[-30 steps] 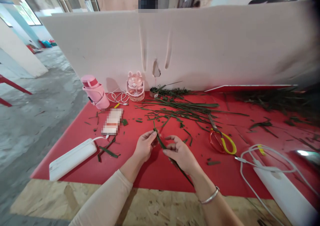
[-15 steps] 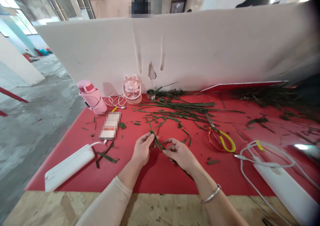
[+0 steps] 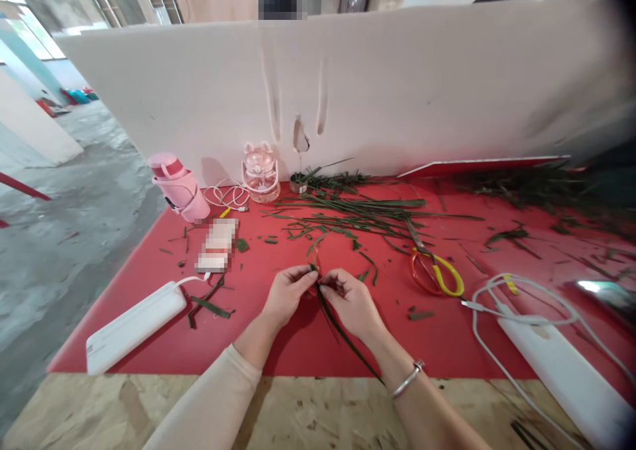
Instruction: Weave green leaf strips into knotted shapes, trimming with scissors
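Over the middle of the red table cover, my left hand (image 3: 289,293) pinches the upper end of some dark green leaf strips (image 3: 332,319) between thumb and fingers. Right beside it, my right hand (image 3: 350,303) is closed on the same strips, its fingertips nearly touching the left ones. One long strip trails from the fingers down past my right wrist. Just beyond the hands lie cut scraps and a heap of long green strips (image 3: 368,206). Scissors (image 3: 434,271) with red and yellow handles rest to the right of the heap.
A pink bottle (image 3: 179,188), a clear pink jug (image 3: 261,175) and a small tin (image 3: 299,185) stand along a white partition (image 3: 199,92). A phone (image 3: 217,244) is cabled to a white power bank (image 3: 135,329). At right lie another white block (image 3: 561,364) and a looped cable (image 3: 477,331).
My right hand has come in against my left, and both now pinch the strips close together. The strips hang more steeply toward me. The view has tilted down slightly.
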The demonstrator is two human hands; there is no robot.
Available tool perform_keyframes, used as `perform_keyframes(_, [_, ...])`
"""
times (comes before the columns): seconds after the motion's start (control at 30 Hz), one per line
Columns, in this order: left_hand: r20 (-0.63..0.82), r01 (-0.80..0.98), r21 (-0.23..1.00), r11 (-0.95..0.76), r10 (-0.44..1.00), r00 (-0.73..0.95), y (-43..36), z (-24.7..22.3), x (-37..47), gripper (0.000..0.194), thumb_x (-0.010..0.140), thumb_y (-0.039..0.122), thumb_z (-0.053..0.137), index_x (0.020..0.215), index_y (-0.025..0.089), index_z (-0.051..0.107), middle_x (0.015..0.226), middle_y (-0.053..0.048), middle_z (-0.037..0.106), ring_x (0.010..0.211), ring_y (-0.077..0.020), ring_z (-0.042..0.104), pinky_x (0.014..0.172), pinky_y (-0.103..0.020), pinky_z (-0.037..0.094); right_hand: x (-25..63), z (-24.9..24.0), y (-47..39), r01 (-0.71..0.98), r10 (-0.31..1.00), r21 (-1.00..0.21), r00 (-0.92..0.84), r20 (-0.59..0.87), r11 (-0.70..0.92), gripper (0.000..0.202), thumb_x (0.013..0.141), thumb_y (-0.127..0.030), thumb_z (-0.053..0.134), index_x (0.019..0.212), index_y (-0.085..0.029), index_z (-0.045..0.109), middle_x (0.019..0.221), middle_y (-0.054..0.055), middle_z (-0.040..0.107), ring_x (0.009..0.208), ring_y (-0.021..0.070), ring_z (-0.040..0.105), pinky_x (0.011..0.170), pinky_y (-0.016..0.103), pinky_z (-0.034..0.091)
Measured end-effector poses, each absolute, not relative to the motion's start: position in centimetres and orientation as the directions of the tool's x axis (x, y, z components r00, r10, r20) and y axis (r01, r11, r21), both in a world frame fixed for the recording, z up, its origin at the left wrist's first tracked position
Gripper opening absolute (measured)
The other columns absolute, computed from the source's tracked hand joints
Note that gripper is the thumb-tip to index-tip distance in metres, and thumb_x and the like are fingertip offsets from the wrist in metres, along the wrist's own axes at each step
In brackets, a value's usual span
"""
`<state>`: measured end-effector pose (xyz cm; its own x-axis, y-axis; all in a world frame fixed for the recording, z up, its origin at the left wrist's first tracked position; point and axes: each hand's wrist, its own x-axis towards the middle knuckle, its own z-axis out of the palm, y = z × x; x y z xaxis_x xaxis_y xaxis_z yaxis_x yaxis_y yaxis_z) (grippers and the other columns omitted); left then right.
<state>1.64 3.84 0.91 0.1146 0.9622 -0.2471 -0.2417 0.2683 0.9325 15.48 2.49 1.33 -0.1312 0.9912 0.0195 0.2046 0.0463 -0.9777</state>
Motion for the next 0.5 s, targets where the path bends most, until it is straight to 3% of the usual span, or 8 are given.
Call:
perform_keyframes(0.3, [-0.224, -0.254, 0.931, 0.262, 0.96, 0.17, 3.62, 1.27, 1.63, 0.028, 0.061, 0.037, 0.07, 0.073, 0.012, 0.066, 0.063, -0.001, 0.059, 0.055, -0.0084, 0.05, 0.053, -0.019, 0.043, 15.4, 1.29, 2.54, 0.183, 0.986, -0.983, -0.161, -0.033, -0.003, 0.013, 0.074, -0.031, 0.057, 0.078, -0.019, 0.055, 0.068, 0.0, 0.06, 0.062, 0.0136, 0.056, 0.057, 0.025, 0.045])
perform_keyframes(0.5, [-0.231, -0.25, 0.933, 0.26, 0.963, 0.141, 3.64, 1.26, 1.72, 0.028, 0.059, 0.036, 0.071, 0.072, 0.012, 0.066, 0.061, 0.0, 0.059, 0.054, -0.0087, 0.051, 0.054, -0.02, 0.043, 15.31, 1.5, 2.17, 0.262, 0.988, -0.956, -0.119, 0.102, 0.13, 0.01, 0.077, -0.029, 0.053, 0.079, -0.02, 0.056, 0.071, 0.003, 0.061, 0.064, 0.0152, 0.056, 0.061, 0.026, 0.045])
